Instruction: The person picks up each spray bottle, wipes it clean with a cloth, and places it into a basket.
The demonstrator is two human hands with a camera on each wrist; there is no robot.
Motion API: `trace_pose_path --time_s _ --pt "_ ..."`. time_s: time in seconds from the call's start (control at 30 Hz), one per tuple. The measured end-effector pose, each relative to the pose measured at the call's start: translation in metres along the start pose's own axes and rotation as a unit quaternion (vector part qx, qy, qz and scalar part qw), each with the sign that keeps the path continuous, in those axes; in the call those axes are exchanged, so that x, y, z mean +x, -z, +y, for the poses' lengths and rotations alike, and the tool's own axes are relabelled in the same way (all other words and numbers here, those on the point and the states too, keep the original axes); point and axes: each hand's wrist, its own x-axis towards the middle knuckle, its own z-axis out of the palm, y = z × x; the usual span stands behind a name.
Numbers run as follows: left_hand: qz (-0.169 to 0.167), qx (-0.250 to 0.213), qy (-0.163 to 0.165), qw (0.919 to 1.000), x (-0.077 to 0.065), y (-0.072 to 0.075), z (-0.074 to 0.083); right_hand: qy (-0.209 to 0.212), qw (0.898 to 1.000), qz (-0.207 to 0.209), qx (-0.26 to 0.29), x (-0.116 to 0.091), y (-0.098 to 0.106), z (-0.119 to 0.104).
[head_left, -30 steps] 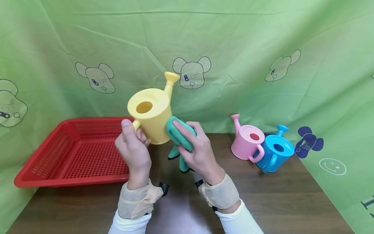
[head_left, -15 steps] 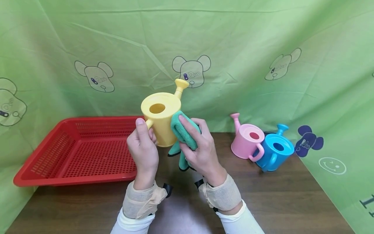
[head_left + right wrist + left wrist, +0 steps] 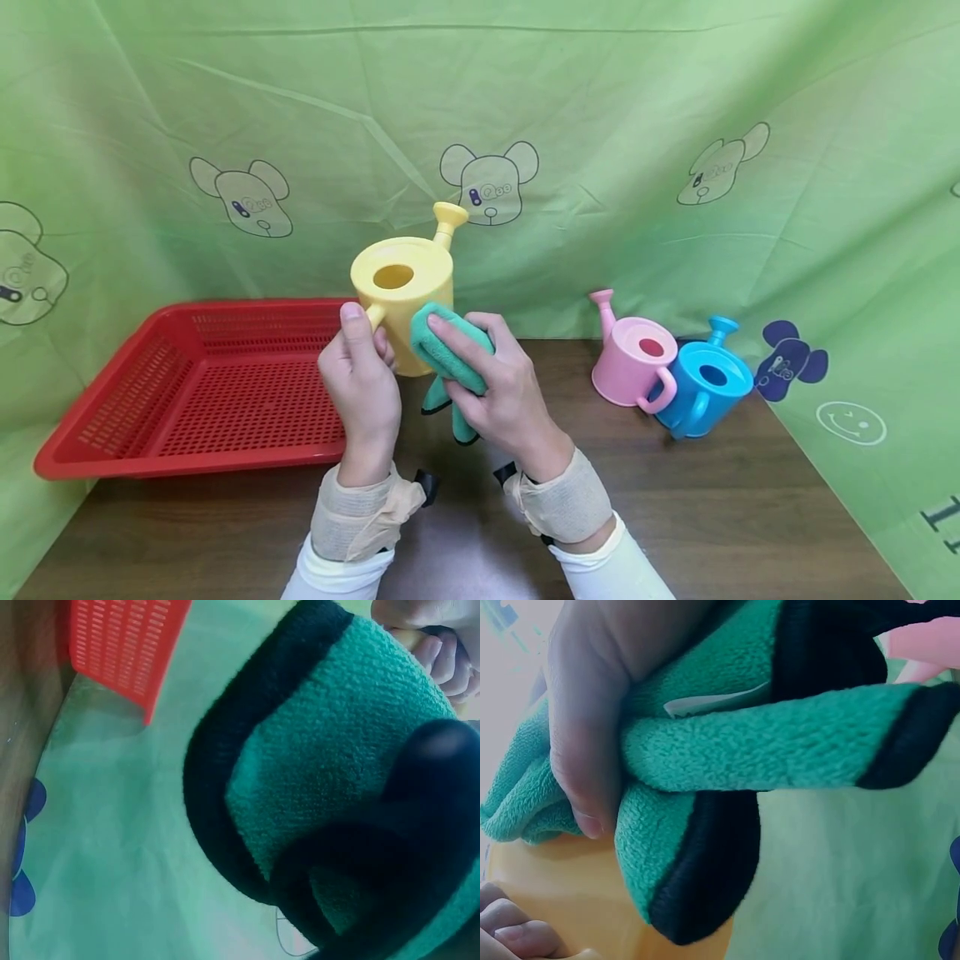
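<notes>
My left hand [image 3: 362, 383] grips the handle of a yellow watering can [image 3: 405, 267], which is held up above the table with its spout pointing away and to the right. Bunched in my right hand [image 3: 504, 383] is a green cloth [image 3: 453, 354] with black edging, pressed against the can's right front side. Loose ends of the cloth hang below that hand. In the left wrist view the folded cloth [image 3: 750, 746] covers part of the yellow can [image 3: 577, 889]. The right wrist view is mostly filled by the cloth [image 3: 322, 727], with left-hand fingers [image 3: 446, 664] behind it.
A red perforated basket [image 3: 187, 467] stands on the brown table [image 3: 712, 517] at the left. Toward the right back, a pink watering can [image 3: 626, 371] and a blue watering can [image 3: 693, 408] stand side by side. A green printed curtain [image 3: 585, 100] hangs behind.
The yellow watering can moved right and slightly down, then a little back left. The cloth slid from its right side toward its front, staying in my right hand.
</notes>
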Motion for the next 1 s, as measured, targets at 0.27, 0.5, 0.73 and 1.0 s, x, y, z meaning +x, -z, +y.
trace_pose_path --time_s 0.27,0.5,0.73,1.0 --pt "0.013 -0.057 -0.019 0.9981 0.0013 0.0007 0.0059 0.015 0.999 -0.032 -0.003 0.0003 -0.0006 -0.0013" --pt "0.043 -0.137 -0.05 0.9884 0.0026 0.0 0.0089 0.029 0.997 -0.075 -0.012 0.0011 -0.0012 -0.0015" --pt "0.064 -0.177 -0.072 0.9795 0.0024 0.001 0.0102 0.045 0.993 -0.11 -0.009 0.0012 -0.0024 -0.0024" --pt "0.07 -0.198 -0.089 0.9736 0.0005 0.0004 0.0102 0.052 0.992 -0.117 -0.017 -0.0007 -0.0027 -0.0016"
